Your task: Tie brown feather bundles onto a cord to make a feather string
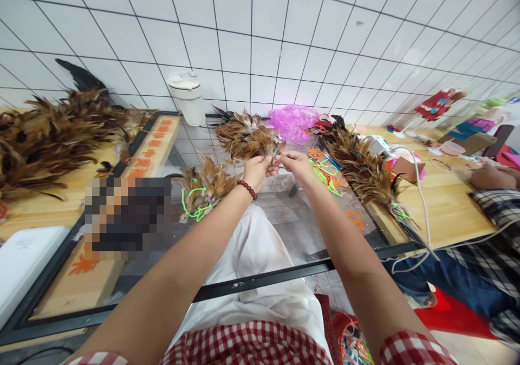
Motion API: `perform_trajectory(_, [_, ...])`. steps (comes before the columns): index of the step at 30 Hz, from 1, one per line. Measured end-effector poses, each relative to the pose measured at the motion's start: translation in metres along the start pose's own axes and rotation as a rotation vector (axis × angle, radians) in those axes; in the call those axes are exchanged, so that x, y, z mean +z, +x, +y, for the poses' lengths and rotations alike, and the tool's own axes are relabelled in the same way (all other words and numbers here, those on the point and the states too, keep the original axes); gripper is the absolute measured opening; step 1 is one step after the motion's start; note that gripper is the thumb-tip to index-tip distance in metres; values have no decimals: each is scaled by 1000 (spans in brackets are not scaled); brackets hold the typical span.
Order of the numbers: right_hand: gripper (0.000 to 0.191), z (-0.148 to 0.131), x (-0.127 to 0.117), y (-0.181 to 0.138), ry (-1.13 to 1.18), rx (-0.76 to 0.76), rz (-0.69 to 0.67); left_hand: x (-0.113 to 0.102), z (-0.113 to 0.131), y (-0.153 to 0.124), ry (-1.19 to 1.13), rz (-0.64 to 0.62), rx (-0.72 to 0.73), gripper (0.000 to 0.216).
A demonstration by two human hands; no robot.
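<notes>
My left hand (259, 173), with a dark red bead bracelet at the wrist, is closed at the base of a bunch of brown feathers (244, 135) above the glass tabletop (280, 205). Close beside it, my right hand (299, 168) pinches at the same base; what lies between its fingertips is too small to make out. To the left, a second feather bunch (209, 183) rests on the glass with bright green cord (199, 212) round its lower end. Loose green and red cords (328, 176) lie just right of my right hand, near a blue pen (333, 160).
Behind my hands are a crumpled pink plastic bag (293, 122) and a white lidded cup (188, 98). Feathers are heaped (49, 137) at left; another feather bundle (363, 164) lies at right by a white cable (422, 202). A person's arm (493, 176) rests at far right.
</notes>
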State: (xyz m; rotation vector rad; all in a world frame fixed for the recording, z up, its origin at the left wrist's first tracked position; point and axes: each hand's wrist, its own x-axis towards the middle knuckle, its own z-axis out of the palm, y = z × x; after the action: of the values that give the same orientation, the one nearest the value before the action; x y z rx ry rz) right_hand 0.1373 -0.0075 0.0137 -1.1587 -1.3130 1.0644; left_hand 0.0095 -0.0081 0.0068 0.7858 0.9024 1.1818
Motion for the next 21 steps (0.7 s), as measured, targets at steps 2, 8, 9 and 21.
perform_trajectory(2, [20, 5, 0, 2, -31, -49, 16, -1, -1, 0, 8, -34, -17, 16])
perform_trajectory(8, [18, 17, -9, 10, -211, -205, -47, -6, -4, 2, 89, -201, -40, 21])
perform_trajectory(9, [19, 18, -10, 10, -258, -227, -70, -6, -5, 3, 105, -183, -7, 22])
perform_trajectory(21, [13, 22, -3, 0, -1044, -211, -184, -13, -2, 17, -103, 258, 240, 13])
